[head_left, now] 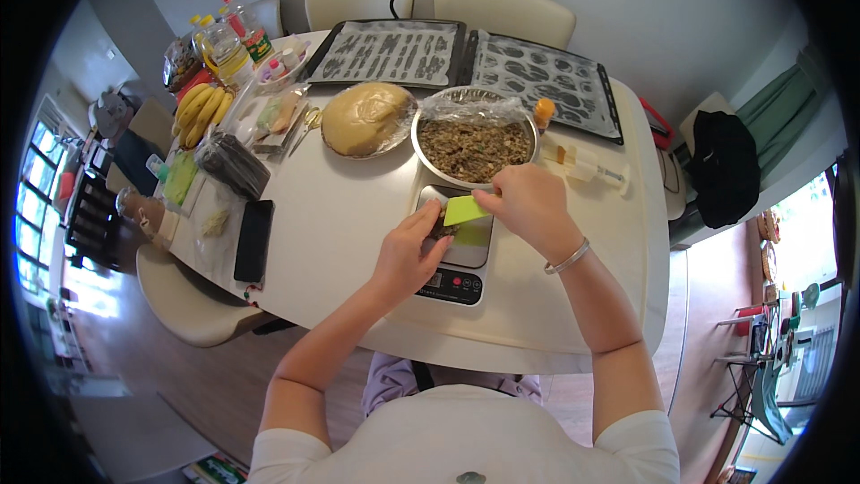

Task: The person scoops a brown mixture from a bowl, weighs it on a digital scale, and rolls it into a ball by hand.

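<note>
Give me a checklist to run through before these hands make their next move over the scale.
1. Tool secure: right hand grips the green scraper. Ok.
2. Left hand in position: beside the scraper, over the kitchen scale. Ok.
3. Scale reading: the display is too small to read. Cannot tell.
4. Filling accessible: the steel bowl stands just beyond the scale, its brown filling largely exposed. Ok.
5. Weighing platform free of hands: both hands are over it; contact is unclear. Cannot tell.
6. Dough covered: clear film lies over it. Ok.
</note>
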Demonstrator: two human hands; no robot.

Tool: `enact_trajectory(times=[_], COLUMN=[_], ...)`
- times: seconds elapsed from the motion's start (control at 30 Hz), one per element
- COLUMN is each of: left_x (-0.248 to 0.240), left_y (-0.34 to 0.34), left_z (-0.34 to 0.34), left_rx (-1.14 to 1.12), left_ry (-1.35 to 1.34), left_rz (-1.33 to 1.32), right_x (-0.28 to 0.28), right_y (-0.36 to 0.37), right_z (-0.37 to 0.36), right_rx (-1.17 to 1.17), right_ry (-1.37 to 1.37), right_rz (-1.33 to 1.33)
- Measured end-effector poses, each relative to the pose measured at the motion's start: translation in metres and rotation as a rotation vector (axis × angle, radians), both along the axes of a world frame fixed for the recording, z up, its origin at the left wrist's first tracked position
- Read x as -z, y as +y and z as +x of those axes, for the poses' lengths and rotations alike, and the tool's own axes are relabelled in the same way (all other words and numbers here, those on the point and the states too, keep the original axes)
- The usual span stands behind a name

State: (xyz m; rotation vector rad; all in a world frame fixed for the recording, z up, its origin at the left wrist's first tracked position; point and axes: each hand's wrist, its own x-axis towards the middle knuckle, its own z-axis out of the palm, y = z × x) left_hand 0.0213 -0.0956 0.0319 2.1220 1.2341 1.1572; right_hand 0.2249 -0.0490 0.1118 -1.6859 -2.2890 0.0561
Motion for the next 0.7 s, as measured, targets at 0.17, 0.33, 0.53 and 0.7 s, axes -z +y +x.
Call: enact_trajectory(times=[0.17,0.33,0.53,0.7], left_x=[-0.002,0.006,0.002,0.000], left_y=[-0.007,-0.008,-0.009,-0.006], left_z=[0.003,0.005,0.008,0.006], left_rx=[-0.020,-0.041,-0.046,-0.027], left_ry=[-0.019,0.020,0.007,-0.048], left_rz=[-0.134,-0.007,-0.009,-0.031], right_x=[-0.007,-0.017,-0.015,0.004], right_y=[-0.005,-0.015,-0.020,-0.013], right_z=[-0.012,-0.028,-0.037,-0.022], right_rx=[0.000,0.033,0.063,0.068], right_ry=[-0.107,-0.184,-0.192,-0.077], right_rz=[0.072,0.000,-0.023,0.007])
